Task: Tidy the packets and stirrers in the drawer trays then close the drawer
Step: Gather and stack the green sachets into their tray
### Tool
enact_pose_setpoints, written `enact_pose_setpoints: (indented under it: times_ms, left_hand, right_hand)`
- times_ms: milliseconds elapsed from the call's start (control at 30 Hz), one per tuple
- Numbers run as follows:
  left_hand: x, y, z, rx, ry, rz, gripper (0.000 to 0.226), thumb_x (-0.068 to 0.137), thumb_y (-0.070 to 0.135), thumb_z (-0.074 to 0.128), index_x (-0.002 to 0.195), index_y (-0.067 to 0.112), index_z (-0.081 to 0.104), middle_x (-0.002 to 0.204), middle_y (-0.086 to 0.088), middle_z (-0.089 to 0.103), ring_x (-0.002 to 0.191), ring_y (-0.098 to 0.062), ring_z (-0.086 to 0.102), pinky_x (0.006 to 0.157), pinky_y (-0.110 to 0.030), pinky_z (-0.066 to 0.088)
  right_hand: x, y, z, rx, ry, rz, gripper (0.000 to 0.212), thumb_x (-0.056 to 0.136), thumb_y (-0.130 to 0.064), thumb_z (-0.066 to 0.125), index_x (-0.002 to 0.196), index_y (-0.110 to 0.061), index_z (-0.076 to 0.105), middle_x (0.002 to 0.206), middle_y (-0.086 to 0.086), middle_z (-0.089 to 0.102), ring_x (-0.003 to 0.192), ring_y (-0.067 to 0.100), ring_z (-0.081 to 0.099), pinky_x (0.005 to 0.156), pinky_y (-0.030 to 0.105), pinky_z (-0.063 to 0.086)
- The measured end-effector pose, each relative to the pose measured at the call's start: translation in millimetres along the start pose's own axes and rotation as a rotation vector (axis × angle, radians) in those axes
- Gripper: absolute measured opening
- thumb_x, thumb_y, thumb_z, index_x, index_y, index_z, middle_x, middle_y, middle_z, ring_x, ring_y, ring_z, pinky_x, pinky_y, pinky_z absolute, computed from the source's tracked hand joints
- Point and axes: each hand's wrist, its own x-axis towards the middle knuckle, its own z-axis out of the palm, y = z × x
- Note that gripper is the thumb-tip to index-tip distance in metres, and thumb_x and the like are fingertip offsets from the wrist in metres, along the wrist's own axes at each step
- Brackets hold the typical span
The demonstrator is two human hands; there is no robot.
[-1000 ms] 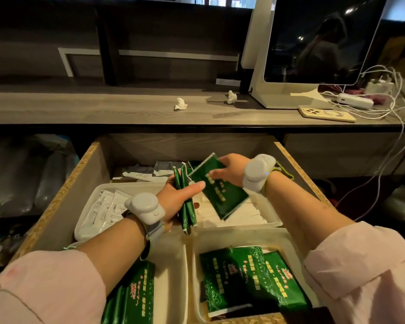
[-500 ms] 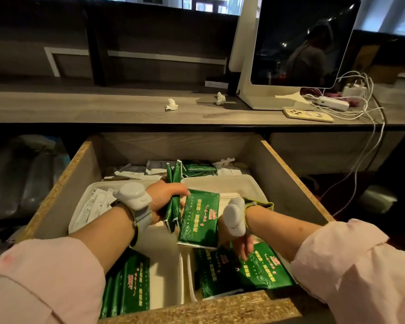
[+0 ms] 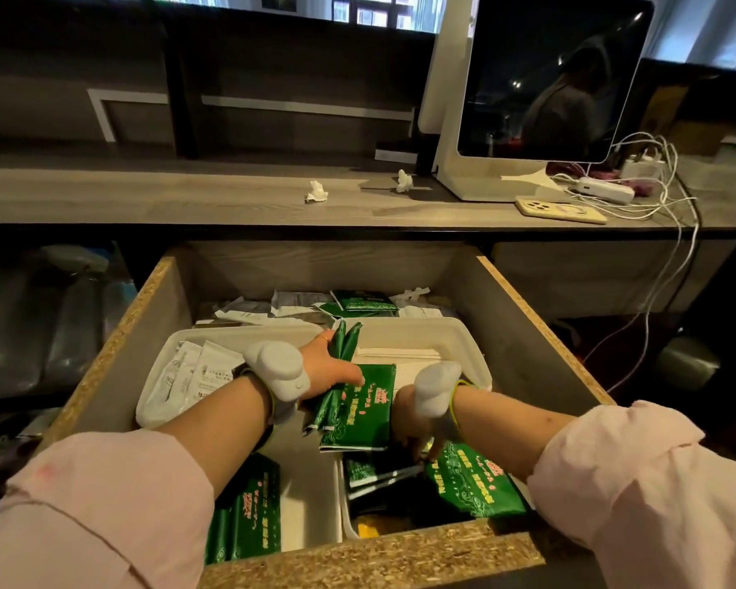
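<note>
The wooden drawer (image 3: pixel 523 316) stands pulled out, with white trays inside. My left hand (image 3: pixel 324 371) grips a bunch of green packets (image 3: pixel 355 406) above the middle of the drawer, thumb across the flat front one. My right hand (image 3: pixel 415 435) reaches down into the near right tray (image 3: pixel 344 503), its fingers among the green packets (image 3: pixel 472 486) lying there; whether they pinch one is hidden. The far left tray (image 3: pixel 162 376) holds white sachets (image 3: pixel 196 371). The far right tray (image 3: pixel 455 337) holds white paper-wrapped stirrers (image 3: pixel 396 354). More green packets (image 3: pixel 247 516) lie at the near left.
Loose papers and a green packet (image 3: pixel 364 301) lie at the drawer's back. The chipboard front edge (image 3: pixel 358 559) is close to me. On the counter above are two crumpled tissues (image 3: pixel 316 192), a white monitor (image 3: pixel 540 91), a phone (image 3: pixel 559 210) and tangled cables (image 3: pixel 655 193).
My right hand let go of the green packet it held up and dropped into the near right tray. My left hand lowered slightly and now holds that packet with its bunch.
</note>
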Motion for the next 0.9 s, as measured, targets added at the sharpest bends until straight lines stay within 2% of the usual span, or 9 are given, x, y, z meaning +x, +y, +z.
enact_pose_setpoints:
  times_ms: [100, 200, 300, 400, 500, 633, 733, 833, 900]
  left_hand:
    - [2, -1, 1, 0.024, -0.013, 0.016, 0.088, 0.072, 0.02, 0.076, 0.143, 0.013, 0.025, 0.128, -0.014, 0.055, 0.115, -0.035, 0.057, 0.098, -0.046, 0.047]
    - [3, -1, -1, 0.029, -0.006, 0.073, 0.088, 0.074, 0.034, 0.075, 0.144, 0.012, 0.026, 0.134, -0.009, 0.054, 0.114, -0.026, 0.057, 0.103, -0.036, 0.043]
    - [-4, 1, -2, -0.088, -0.072, 0.087, 0.069, 0.074, 0.04, 0.072, 0.131, 0.014, 0.045, 0.117, -0.009, 0.066, 0.103, -0.025, 0.064, 0.097, -0.037, 0.048]
    - [-14, 7, -3, -0.465, -0.265, -0.016, 0.055, 0.067, 0.04, 0.073, 0.113, 0.011, 0.063, 0.088, -0.013, 0.073, 0.08, -0.028, 0.07, 0.079, -0.042, 0.057]
    - [-13, 7, -7, -0.549, -0.289, -0.078, 0.051, 0.067, 0.04, 0.072, 0.106, 0.009, 0.067, 0.09, -0.016, 0.068, 0.082, -0.032, 0.064, 0.094, -0.05, 0.046]
    - [-15, 14, -8, -0.542, -0.146, -0.147, 0.025, 0.078, 0.028, 0.063, 0.091, 0.008, 0.067, 0.087, -0.016, 0.063, 0.088, -0.034, 0.059, 0.107, -0.055, 0.036]
    - [-16, 15, -7, -0.557, -0.032, -0.197, 0.023, 0.075, 0.029, 0.056, 0.09, 0.012, 0.059, 0.085, -0.013, 0.055, 0.085, -0.03, 0.055, 0.092, -0.046, 0.046]
    - [-18, 9, -7, -0.555, 0.003, -0.253, 0.021, 0.072, 0.029, 0.056, 0.078, 0.009, 0.061, 0.076, -0.011, 0.059, 0.069, -0.029, 0.058, 0.074, -0.039, 0.05]
    - [-22, 7, -10, -0.533, 0.029, -0.265, 0.018, 0.07, 0.026, 0.055, 0.068, 0.009, 0.059, 0.068, -0.01, 0.057, 0.061, -0.028, 0.057, 0.069, -0.036, 0.051]
  right_hand:
    - [-11, -5, -13, 0.185, 0.15, -0.126, 0.015, 0.091, -0.013, 0.053, 0.103, -0.015, 0.063, 0.081, 0.002, 0.065, 0.069, 0.02, 0.065, 0.062, 0.036, 0.059]
    - [-28, -10, -21, 0.24, 0.328, -0.281, 0.009, 0.086, -0.012, 0.058, 0.091, -0.019, 0.06, 0.072, -0.003, 0.06, 0.061, 0.012, 0.057, 0.05, 0.023, 0.053]
    - [-41, -20, -23, 0.071, 0.556, -0.418, 0.02, 0.083, -0.01, 0.062, 0.103, -0.01, 0.062, 0.087, 0.005, 0.063, 0.07, 0.016, 0.053, 0.049, 0.019, 0.039]
    - [-51, -25, -28, 0.027, 0.702, -0.538, 0.028, 0.082, -0.009, 0.061, 0.109, -0.006, 0.058, 0.097, 0.01, 0.063, 0.082, 0.018, 0.052, 0.067, 0.025, 0.041]
    - [-48, -30, -26, 0.114, 0.772, -0.585, 0.026, 0.081, -0.006, 0.059, 0.107, -0.01, 0.058, 0.088, 0.004, 0.056, 0.081, 0.018, 0.051, 0.069, 0.024, 0.039]
    - [-40, -36, -27, 0.257, 0.866, -0.554, 0.017, 0.081, -0.009, 0.057, 0.087, -0.024, 0.053, 0.068, -0.008, 0.049, 0.072, 0.017, 0.049, 0.06, 0.023, 0.035]
    - [-32, -43, -26, 0.362, 0.877, -0.537, 0.017, 0.082, -0.007, 0.055, 0.09, -0.022, 0.058, 0.062, -0.011, 0.042, 0.066, 0.018, 0.048, 0.058, 0.022, 0.04]
    - [-31, -53, -15, 0.523, 0.728, -0.529, 0.025, 0.087, -0.017, 0.06, 0.111, -0.009, 0.063, 0.074, -0.001, 0.061, 0.066, 0.017, 0.06, 0.051, 0.01, 0.042]
    - [-36, -58, -13, 0.432, 0.588, -0.448, 0.033, 0.09, -0.026, 0.055, 0.113, -0.004, 0.065, 0.088, 0.011, 0.068, 0.078, 0.026, 0.066, 0.058, 0.02, 0.045]
